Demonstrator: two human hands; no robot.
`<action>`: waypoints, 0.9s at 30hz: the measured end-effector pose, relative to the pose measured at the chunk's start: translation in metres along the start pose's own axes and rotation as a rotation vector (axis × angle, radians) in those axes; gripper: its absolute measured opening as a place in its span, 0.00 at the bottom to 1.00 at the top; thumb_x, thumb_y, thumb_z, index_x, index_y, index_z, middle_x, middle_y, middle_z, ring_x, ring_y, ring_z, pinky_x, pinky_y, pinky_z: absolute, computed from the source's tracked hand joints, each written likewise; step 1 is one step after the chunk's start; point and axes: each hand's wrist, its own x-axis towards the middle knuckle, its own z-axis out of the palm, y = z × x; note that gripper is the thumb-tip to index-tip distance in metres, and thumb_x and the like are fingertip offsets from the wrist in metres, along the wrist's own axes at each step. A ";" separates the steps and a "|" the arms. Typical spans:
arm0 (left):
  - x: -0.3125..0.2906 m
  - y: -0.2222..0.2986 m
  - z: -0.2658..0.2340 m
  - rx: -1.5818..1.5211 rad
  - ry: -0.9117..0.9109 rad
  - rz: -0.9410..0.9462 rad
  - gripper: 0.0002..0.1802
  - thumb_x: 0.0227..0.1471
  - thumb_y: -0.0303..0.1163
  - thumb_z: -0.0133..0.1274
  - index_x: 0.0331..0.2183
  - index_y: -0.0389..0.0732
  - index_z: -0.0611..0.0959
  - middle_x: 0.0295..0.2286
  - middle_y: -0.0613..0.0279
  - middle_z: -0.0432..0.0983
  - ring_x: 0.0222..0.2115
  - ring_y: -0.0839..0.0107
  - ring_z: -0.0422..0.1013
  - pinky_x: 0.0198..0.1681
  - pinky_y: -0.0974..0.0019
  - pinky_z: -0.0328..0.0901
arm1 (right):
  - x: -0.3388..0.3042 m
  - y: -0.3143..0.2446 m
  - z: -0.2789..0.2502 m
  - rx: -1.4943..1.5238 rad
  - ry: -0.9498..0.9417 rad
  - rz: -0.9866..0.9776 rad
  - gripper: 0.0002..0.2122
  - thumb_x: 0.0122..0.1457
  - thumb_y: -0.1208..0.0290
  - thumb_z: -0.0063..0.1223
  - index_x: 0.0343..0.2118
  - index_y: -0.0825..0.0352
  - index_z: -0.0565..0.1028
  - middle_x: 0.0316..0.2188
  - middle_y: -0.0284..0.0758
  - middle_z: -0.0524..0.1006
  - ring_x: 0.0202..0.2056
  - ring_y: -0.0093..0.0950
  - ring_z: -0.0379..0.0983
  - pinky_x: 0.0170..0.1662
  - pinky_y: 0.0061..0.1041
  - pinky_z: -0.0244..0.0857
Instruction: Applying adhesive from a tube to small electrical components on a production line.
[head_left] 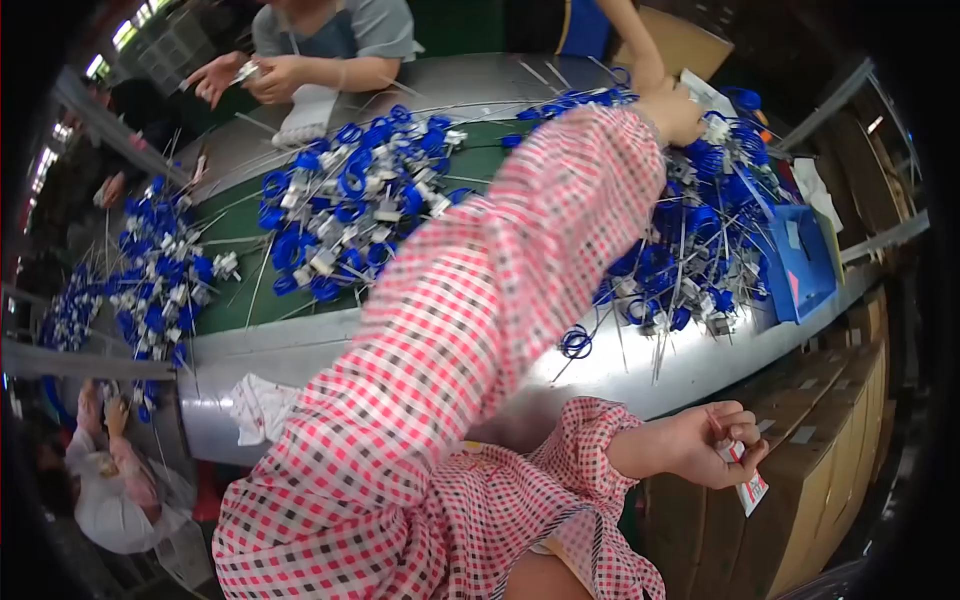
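Note:
My left arm, in a red, black and white checked sleeve, stretches across the bench to the far right. My left hand [678, 116] is over the heap of blue coiled cables with white connectors [695, 235]; its fingers are partly hidden, so I cannot tell whether it grips one. My right hand [712, 445] is in front of the bench's near edge, at the right. Its fingers are curled round a small white and red packet [752, 490], whose lower end sticks out below them.
More blue cable bundles [350, 200] lie on the green belt [232, 296]. A blue bin [806, 262] stands at the right edge, above cardboard boxes [800, 450]. Across the bench, a co-worker's hands [270, 80] hold something small; another person's forearm [632, 40] reaches in near my left hand. A white cloth [262, 408] lies at the near edge.

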 end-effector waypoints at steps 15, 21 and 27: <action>-0.359 -0.192 -0.015 0.058 -0.517 -0.301 0.19 0.38 0.31 0.48 0.38 0.40 0.74 0.37 0.58 0.69 0.40 0.61 0.66 0.38 0.57 0.63 | -0.070 0.014 0.036 -0.042 -0.220 0.110 0.06 0.50 0.73 0.39 0.24 0.66 0.55 0.08 0.28 0.56 0.09 0.17 0.45 0.14 0.14 0.38; -0.347 -0.168 -0.016 0.066 -0.653 -0.531 0.19 0.36 0.35 0.52 0.35 0.41 0.73 0.31 0.57 0.70 0.36 0.61 0.68 0.41 0.46 0.54 | -0.100 0.018 0.054 -0.100 -0.249 0.128 0.06 0.49 0.73 0.39 0.24 0.65 0.55 0.07 0.29 0.57 0.09 0.17 0.47 0.14 0.14 0.40; -0.374 -0.178 -0.038 0.119 -0.321 -0.411 0.15 0.35 0.29 0.52 0.32 0.43 0.74 0.25 0.61 0.74 0.34 0.63 0.69 0.41 0.46 0.50 | -0.106 0.015 0.055 -0.123 -0.295 0.113 0.06 0.49 0.72 0.39 0.23 0.65 0.56 0.08 0.29 0.58 0.10 0.17 0.48 0.14 0.15 0.41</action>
